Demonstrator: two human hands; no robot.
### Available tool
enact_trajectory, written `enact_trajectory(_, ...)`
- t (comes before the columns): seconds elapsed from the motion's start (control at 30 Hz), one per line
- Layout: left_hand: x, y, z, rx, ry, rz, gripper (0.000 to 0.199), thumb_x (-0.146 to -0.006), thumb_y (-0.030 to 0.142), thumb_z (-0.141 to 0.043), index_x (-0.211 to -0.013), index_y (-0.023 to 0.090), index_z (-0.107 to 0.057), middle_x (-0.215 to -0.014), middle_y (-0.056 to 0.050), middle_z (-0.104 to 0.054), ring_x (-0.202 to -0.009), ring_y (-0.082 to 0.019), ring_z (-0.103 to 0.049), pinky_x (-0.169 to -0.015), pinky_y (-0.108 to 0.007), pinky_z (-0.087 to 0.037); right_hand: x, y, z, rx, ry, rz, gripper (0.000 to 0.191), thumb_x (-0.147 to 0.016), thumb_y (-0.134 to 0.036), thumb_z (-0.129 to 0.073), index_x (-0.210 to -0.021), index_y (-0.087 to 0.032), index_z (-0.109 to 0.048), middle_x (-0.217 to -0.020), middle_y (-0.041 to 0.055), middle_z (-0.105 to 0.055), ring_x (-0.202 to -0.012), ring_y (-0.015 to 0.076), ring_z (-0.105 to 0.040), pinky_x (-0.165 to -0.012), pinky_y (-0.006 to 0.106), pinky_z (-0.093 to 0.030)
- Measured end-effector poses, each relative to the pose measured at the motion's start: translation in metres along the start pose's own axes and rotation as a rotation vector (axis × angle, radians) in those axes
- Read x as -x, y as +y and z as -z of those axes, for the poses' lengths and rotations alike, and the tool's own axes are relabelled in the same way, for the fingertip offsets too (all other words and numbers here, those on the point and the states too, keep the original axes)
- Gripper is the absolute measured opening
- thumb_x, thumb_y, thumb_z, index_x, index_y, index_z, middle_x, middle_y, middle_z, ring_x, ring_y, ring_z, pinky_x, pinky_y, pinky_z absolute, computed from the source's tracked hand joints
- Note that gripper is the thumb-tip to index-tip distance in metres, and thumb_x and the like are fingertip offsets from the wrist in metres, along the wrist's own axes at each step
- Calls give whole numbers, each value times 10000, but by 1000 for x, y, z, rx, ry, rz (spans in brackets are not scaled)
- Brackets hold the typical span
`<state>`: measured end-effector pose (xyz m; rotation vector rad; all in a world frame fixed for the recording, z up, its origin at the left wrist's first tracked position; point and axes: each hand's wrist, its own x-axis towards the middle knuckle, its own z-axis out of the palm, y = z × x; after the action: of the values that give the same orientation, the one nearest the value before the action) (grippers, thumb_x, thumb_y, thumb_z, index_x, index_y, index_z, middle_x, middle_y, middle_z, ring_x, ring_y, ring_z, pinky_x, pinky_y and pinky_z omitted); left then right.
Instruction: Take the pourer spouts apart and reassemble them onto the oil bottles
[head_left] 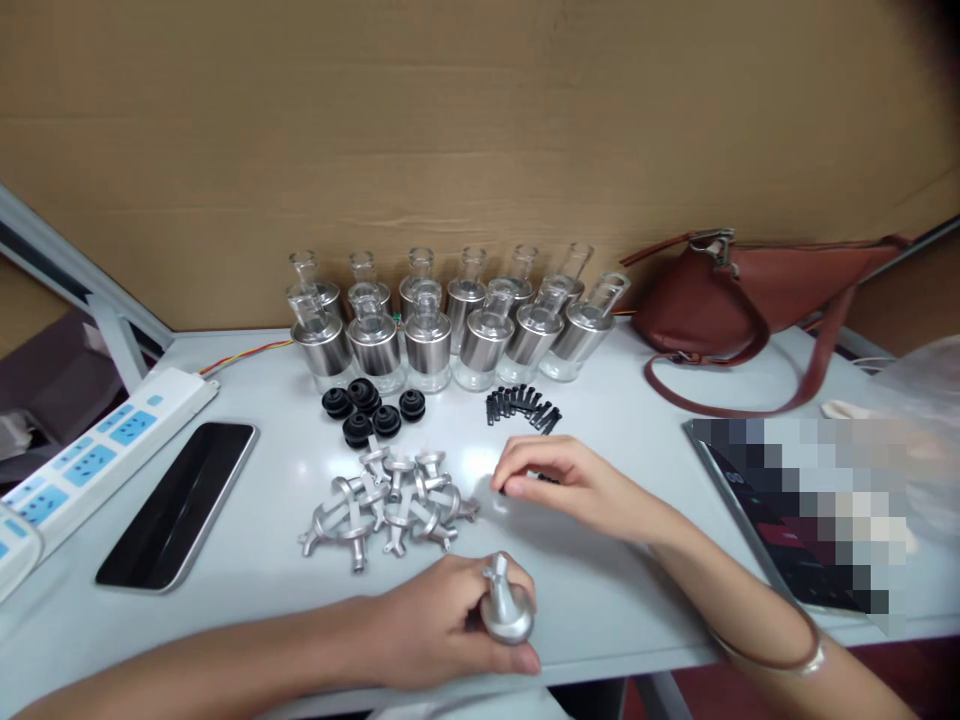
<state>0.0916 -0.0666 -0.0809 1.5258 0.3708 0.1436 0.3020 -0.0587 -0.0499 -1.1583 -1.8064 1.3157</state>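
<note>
My left hand (442,620) is closed around a silver metal pourer spout (510,612) near the table's front edge, its narrow stem pointing up. My right hand (559,480) hovers to the right of the loose parts, thumb and forefinger pinched together. A small dark bit shows at those fingertips, too small to make out fully. Between the hands and the bottles lies a pile of silver pourer spouts (397,505). Behind it sit several black ribbed stoppers (358,428). Several small black flat pieces (523,403) lie just beyond my right hand, some partly hidden by it.
Two rows of glass bottles with metal sleeves (429,340) stand along the cardboard wall (450,120). At left are a white power strip (112,450) and a phone (180,505). A brown bag (697,300) and a partly pixelated tablet (765,520) occupy the right side.
</note>
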Motion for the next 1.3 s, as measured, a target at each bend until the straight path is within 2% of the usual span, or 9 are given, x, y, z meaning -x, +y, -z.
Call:
enact_trajectory(0.07,1,1,0,-2,7,7,252,-835,401,-629,-810,177,-517,-701,40,-479,-619,-109,-398,-598,-231,-324,-1,2,8,42,104,10,252,-877,-394,-597,-843,-158,-680,-847,61,-674,-755,153,-600,-682,262,-474)
enact_trajectory(0.17,1,2,1,8,5,14,231,-820,378,-642,-843,177,-529,-727,27,-517,-623,-112,-417,-594,-229,-333,-1,5,18,182,219,-4,204,-871,-345,-586,-881,-170,-691,-876,71,-703,-783,176,-632,-710,288,-502)
enact_trajectory(0.27,1,0,0,17,6,16,240,-812,382,-651,-872,178,-540,-734,22,-532,-622,-113,-424,-589,-226,-337,-1,8,24,355,265,33,241,-904,-311,-510,-972,-189,-706,-941,86,-716,-834,199,-648,-687,294,-507)
enact_trajectory(0.47,1,-2,0,-3,10,26,262,-811,401,-643,-891,170,-549,-716,20,-529,-607,-114,-424,-578,-229,-342,-1,13,24,547,229,-32,205,-925,-268,-483,-973,-182,-662,-891,65,-721,-749,178,-651,-628,257,-478)
enact_trajectory(0.63,1,-4,0,-15,16,15,260,-818,389,-638,-922,166,-557,-713,20,-527,-607,-113,-428,-581,-230,-348,1,19,33,638,155,-14,164,-884,-201,-510,-862,-178,-671,-877,67,-681,-761,175,-637,-716,282,-494)
enact_trajectory(0.77,1,-5,-1,-8,24,18,280,-804,399,-648,-927,163,-560,-697,20,-525,-599,-115,-430,-574,-230,-354,5,23,43,639,56,-129,176,-841,-148,-518,-843,-174,-692,-813,52,-699,-720,171,-638,-699,280,-501)
enact_trajectory(0.87,1,-4,-1,-3,22,28,288,-806,412,-638,-928,164,-559,-707,14,-536,-594,-114,-431,-565,-228,-356,7,24,47,644,7,-171,215,-835,-134,-499,-865,-175,-708,-855,59,-727,-771,182,-660,-739,290,-508)
enact_trajectory(0.97,1,-3,-1,-21,15,38,289,-822,413,-617,-955,163,-558,-721,9,-542,-598,-116,-437,-571,-231,-366,9,24,48,640,-21,-168,253,-855,-148,-469,-892,-176,-717,-914,69,-741,-831,194,-675,-778,303,-512)
enact_trajectory(1.3,1,0,1,-39,16,78,309,-810,419,-613,-972,161,-561,-724,4,-544,-606,-120,-444,-569,-230,-371,9,21,48,570,-18,-141,273,-885,-220,-460,-917,-183,-729,-917,65,-738,-823,194,-680,-772,312,-528)
